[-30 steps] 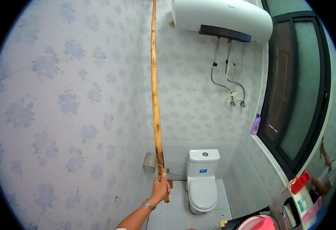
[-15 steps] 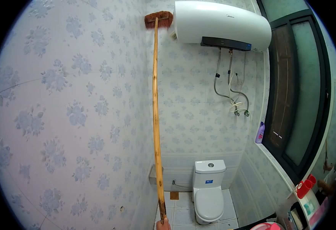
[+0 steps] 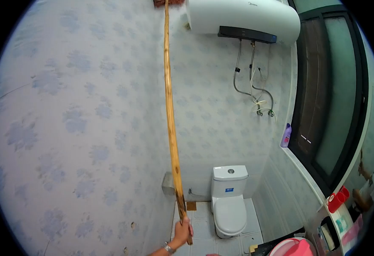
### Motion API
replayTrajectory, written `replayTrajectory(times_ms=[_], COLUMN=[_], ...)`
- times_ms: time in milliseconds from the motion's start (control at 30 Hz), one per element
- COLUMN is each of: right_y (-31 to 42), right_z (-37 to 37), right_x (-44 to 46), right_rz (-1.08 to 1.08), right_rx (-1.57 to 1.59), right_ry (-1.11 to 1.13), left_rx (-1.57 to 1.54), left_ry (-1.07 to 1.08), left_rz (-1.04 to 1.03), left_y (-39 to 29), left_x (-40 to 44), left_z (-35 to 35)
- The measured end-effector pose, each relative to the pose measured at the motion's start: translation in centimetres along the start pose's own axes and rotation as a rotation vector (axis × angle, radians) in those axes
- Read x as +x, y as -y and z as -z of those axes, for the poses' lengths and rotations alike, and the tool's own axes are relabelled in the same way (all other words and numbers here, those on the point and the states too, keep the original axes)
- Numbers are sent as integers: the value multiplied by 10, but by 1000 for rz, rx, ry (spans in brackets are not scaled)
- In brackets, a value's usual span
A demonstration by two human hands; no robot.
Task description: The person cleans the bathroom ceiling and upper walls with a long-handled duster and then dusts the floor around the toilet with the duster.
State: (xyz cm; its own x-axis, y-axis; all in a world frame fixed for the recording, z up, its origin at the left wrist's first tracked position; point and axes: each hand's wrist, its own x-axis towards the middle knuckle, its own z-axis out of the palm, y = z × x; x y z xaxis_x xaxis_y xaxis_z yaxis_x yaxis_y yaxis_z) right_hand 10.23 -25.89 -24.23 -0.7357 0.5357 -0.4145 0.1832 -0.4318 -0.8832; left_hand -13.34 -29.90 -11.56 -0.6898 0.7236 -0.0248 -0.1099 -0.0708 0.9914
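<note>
My left hand (image 3: 181,232), with a metal-banded watch (image 3: 169,248) at the wrist, is wrapped round the lower end of a broom's wooden handle (image 3: 170,111). The long handle rises almost upright along the corner of the walls. Its reddish-brown broom head (image 3: 176,3) is cut off by the top edge, left of the white water heater (image 3: 242,17). A sliver of skin at the bottom edge seems to be my right hand (image 3: 212,255); its fingers are hidden.
A white toilet (image 3: 230,215) stands below hoses (image 3: 238,77) hanging from the heater. On the right are a dark-framed window (image 3: 323,98), a purple bottle (image 3: 286,135) on the sill, red cups (image 3: 338,200) and a pink basin (image 3: 297,248). Patterned wall (image 3: 76,119) fills the left.
The view has tipped downward, so the heater and broom head sit higher in it. More of my left hand and its wrist shows, and the broom head is now partly out of frame.
</note>
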Motion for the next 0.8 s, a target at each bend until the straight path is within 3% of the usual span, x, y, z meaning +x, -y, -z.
replayTrajectory(times_ms=[100, 167, 267, 367, 500, 567, 600, 700, 800], right_y=[11, 13, 28, 64, 70, 59, 68, 80, 84], right_z=[-12, -23, -41, -67, -69, -68, -67, -70, -71], right_x=[2, 8, 15, 0, 20, 32, 31, 34, 30], right_rz=[52, 246, 372, 283, 161, 320, 293, 405, 360], right_rx=[2, 49, -48, 67, 3, 142, 84, -6, -30], right_ry=[88, 235, 407, 386, 425, 399, 386, 316, 328], left_rx=[-61, -94, 10, 73, 0, -35, -67, 5, 90], left_ry=[-4, -22, -31, 13, -83, -67, -48, 25, 61], left_rz=[84, 136, 55, 36, -66, -40, -19, -17, 28], left_y=[43, 49, 44, 45, -24, -47, -48, -12, 25], left_x=[-35, -48, -47, -36, -14, 4, 6, 5, -18], left_z=[-22, -27, -21, -10, -9, -7, -4, 0, -1])
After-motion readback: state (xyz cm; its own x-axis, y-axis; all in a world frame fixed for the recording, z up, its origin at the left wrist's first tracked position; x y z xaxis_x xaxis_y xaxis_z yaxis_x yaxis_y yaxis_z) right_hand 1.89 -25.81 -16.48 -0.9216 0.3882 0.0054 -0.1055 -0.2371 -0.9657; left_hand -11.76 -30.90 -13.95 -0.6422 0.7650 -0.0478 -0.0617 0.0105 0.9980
